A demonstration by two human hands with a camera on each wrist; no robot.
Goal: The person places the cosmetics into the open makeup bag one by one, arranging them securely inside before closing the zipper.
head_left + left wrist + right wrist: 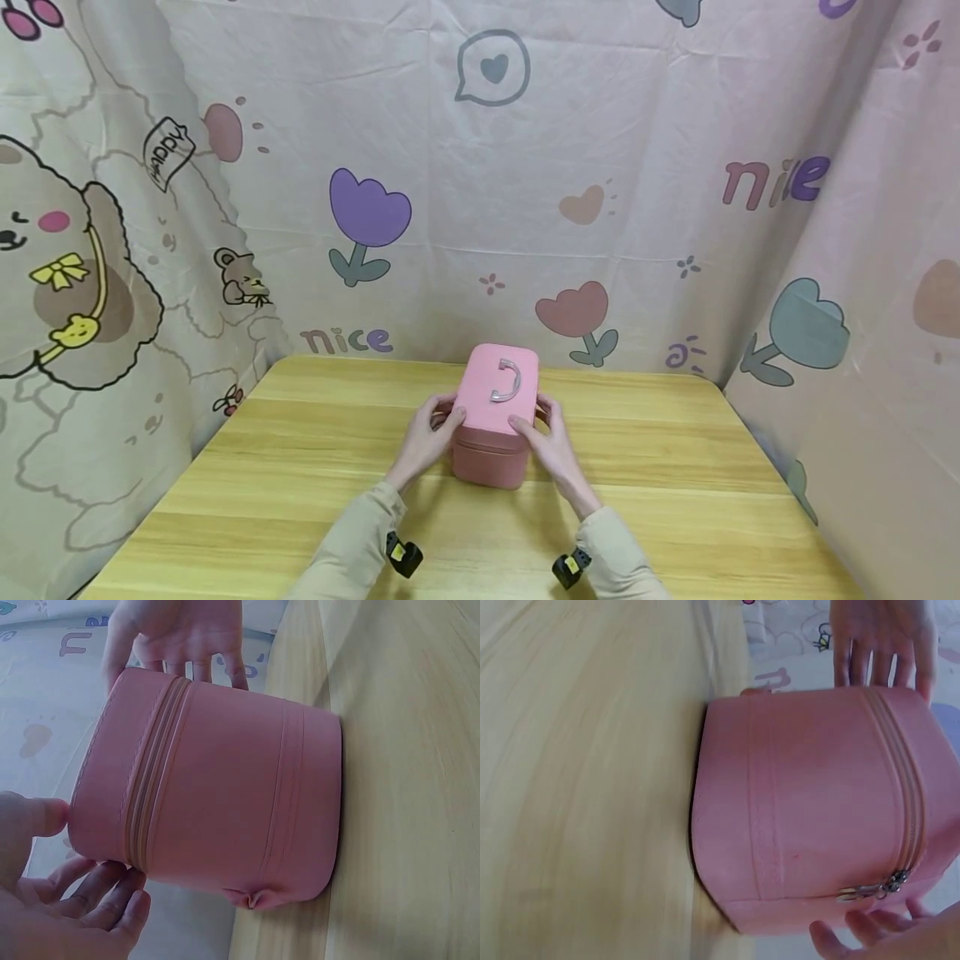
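Observation:
A pink zip-up vanity case (491,465) stands upright on the wooden table, its lid down. On top of the lid a silver handle (517,382) lies folded over. My left hand (429,437) holds the case's left side, thumb on the lid's edge and fingers against the side near the zip. On the opposite side my right hand (552,437) holds it the same way, thumb on the lid's near right corner. A small pink bow (253,898) sticks out low on the left side. Metal zip pulls (895,882) hang on the right side, close to the right fingers.
The wooden table (300,467) runs out on both sides of the case. A patterned cloth (465,167) hangs behind the table and along its left and right sides. Each sleeve carries a small black wrist camera (405,557).

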